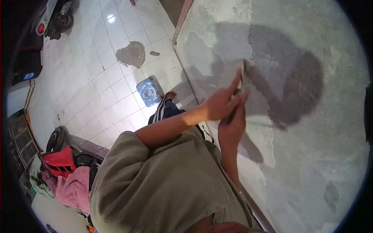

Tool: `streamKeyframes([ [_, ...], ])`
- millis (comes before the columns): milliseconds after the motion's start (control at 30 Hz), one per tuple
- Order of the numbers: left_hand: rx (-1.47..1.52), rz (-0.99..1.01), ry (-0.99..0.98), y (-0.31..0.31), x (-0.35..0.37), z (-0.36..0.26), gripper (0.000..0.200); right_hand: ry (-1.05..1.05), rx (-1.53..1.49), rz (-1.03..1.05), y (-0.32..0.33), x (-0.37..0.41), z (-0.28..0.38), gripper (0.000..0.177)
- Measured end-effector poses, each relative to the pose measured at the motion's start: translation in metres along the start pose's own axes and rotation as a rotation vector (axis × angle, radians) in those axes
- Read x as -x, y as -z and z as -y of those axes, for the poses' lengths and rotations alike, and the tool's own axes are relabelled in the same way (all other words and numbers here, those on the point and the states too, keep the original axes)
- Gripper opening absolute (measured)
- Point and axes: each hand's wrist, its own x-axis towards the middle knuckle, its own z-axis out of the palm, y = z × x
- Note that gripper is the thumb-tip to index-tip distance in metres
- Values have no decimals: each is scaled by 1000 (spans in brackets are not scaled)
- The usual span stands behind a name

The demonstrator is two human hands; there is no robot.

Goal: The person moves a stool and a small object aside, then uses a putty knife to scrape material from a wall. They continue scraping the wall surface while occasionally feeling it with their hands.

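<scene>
A flat-bladed scraper (pixel 243 70) meets the wall (pixel 311 155), its thin edge beside a ragged border between pale and darker grey surface. My left hand (pixel 220 104) is closed at the scraper, with the index finger stretched along it toward the blade. Just below, my right hand (pixel 234 121) wraps round what appears to be its handle, touching the left hand. Both hands are slightly blurred, and the handle is mostly hidden by the fingers. Shadows of my head and arms fall across the wall.
On the tiled floor (pixel 101 66) stands a blue plastic container (pixel 147 92) near my bare foot (pixel 170 95). Beyond lie a grey patch (pixel 131 54) and a small brown block (pixel 154 53). A motorbike (pixel 58 19) is far left. A tyre (pixel 57 139) and pink cloth (pixel 74 188) lie lower left.
</scene>
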Motion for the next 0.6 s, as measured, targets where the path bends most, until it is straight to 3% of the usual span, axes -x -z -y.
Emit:
streamKeyframes([
  [33,-55,-18,49,8,-3,-1,82,-125,-72,38,-2,-6,15,73],
  [200,-96,95,69,-7,18,-15,79,-34,-34,42,31,25,13,69],
  [300,-87,253,114,-9,17,-24,80,-100,-76,98,39,29,4,68],
  [333,-79,254,115,-11,14,-16,80,-90,-45,95,36,23,3,67],
  [400,7,70,105,-15,10,7,80,-77,12,86,23,10,2,66],
  [500,77,76,242,8,5,4,80,-110,36,111,12,2,10,66],
  [600,34,137,126,1,16,-12,81,-62,2,123,29,16,15,67],
])
